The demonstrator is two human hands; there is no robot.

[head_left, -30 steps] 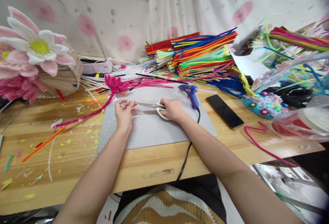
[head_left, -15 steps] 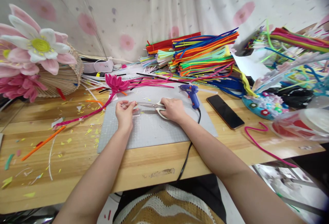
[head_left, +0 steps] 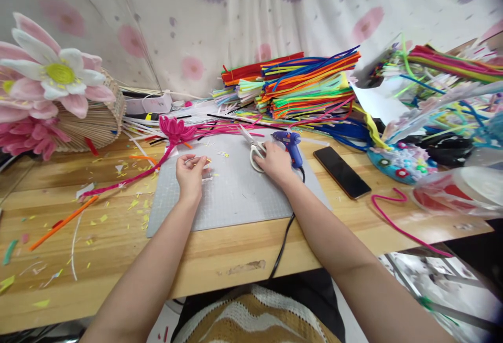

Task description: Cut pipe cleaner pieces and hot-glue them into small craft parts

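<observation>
My left hand (head_left: 189, 175) rests on the grey cutting mat (head_left: 236, 196), fingers pinched on a thin whitish strip too small to make out. My right hand (head_left: 275, 162) lies further right and back on the mat, fingers around the white handles of the scissors (head_left: 253, 149), whose blades point away toward the pink stems. A blue glue gun (head_left: 290, 143) lies right beside that hand. A pink pipe-cleaner flower (head_left: 176, 129) with a long stem lies just left of the mat's far corner.
A stack of coloured pipe cleaners (head_left: 302, 83) fills the back. A black phone (head_left: 341, 171) lies right of the mat. Big pink-white flowers (head_left: 47, 78) on a woven basket stand at the left. Scraps litter the wooden table (head_left: 98, 238). A loose pink stem (head_left: 396, 217) curls at right.
My right hand has swung the scissors away from my left hand, right and back toward the glue gun; the blades now point away. The left hand has stayed put.
</observation>
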